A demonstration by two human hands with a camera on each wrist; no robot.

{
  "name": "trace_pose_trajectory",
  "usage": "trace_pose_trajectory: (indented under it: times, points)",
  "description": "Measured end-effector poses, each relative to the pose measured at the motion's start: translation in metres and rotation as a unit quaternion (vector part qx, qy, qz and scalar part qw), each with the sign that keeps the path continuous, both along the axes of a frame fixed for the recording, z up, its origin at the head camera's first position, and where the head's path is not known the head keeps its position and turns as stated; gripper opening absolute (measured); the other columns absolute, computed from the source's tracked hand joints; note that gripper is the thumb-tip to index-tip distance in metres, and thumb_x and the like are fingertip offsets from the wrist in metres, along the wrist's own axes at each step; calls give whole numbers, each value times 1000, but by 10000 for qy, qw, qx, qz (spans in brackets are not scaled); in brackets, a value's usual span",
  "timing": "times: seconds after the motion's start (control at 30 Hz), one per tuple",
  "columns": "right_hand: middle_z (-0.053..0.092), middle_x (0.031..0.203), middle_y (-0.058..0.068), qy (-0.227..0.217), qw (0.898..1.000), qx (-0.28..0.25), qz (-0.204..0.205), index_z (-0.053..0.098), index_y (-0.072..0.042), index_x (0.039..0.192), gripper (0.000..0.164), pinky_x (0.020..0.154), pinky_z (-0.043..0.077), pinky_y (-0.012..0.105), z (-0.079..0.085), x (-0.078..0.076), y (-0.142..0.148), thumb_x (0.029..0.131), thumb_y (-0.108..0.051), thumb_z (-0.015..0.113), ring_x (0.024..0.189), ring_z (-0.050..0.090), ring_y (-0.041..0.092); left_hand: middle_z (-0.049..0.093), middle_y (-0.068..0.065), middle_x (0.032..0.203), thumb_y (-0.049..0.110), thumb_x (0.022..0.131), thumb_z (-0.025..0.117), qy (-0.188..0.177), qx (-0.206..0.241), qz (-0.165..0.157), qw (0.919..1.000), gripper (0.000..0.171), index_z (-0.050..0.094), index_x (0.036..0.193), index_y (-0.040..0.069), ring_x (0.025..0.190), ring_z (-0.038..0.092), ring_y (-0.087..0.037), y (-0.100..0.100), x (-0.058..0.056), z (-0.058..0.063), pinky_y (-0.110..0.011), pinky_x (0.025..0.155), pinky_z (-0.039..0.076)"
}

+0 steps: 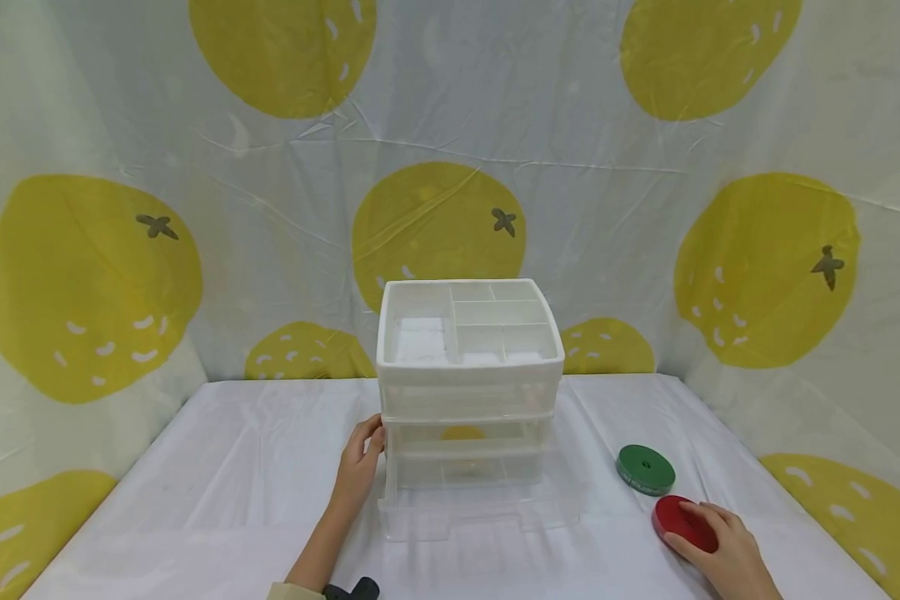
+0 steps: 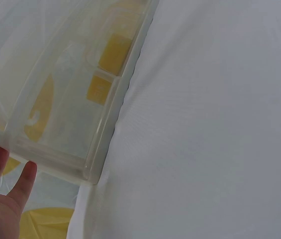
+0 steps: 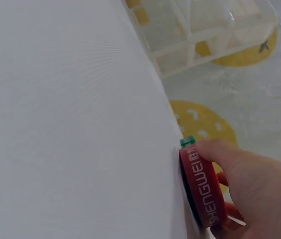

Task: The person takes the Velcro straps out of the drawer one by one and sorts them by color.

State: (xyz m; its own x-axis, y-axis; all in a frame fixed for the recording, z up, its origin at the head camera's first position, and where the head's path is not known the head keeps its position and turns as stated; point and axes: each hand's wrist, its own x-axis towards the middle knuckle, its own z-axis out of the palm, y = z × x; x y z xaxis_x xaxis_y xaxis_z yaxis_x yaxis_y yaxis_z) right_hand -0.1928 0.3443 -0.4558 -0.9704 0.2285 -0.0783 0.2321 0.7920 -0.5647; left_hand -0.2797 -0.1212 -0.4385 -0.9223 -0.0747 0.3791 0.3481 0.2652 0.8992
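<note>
In the head view a white drawer organizer (image 1: 470,377) stands mid-table, its top tray split into compartments. Its clear bottom drawer (image 1: 487,521) is pulled out toward me. My left hand (image 1: 362,467) rests against the organizer's left side, fingers fairly straight; the left wrist view shows fingertips (image 2: 30,172) touching its edge. At the right, my right hand (image 1: 727,546) grips a red tape roll (image 1: 671,518) between thumb and fingers. White lettering runs along the red roll (image 3: 203,186) in the right wrist view. Just behind it lies a green tape roll (image 1: 646,469).
White cloth (image 1: 255,467) covers the table. Behind and at both sides hangs a pale sheet (image 1: 270,217) printed with large yellow fruit. A black object (image 1: 362,588) shows by my left wrist at the bottom edge.
</note>
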Motion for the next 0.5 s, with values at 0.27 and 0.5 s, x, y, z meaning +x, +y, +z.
trace_pose_trajectory:
  times: [0.27, 0.5]
  points:
    - [25, 127, 34, -104, 9999, -42, 80, 37, -1, 131, 97, 73, 52, 50, -4, 1, 0, 64, -65, 66, 105, 32, 52, 54, -11, 121, 20, 96, 45, -26, 9, -2, 10000, 35, 51, 125, 2, 99, 49, -2, 1, 2, 3, -15, 83, 46]
    - [24, 128, 34, -254, 9988, 69, 417, 33, 0, 132, 97, 72, 52, 49, -3, 1, 4, 68, -68, 60, 104, 35, 52, 53, -16, 122, 13, 96, 44, -169, -37, -20, 9998, 34, 49, 125, -3, 100, 48, -4, 6, 19, 27, -16, 82, 46]
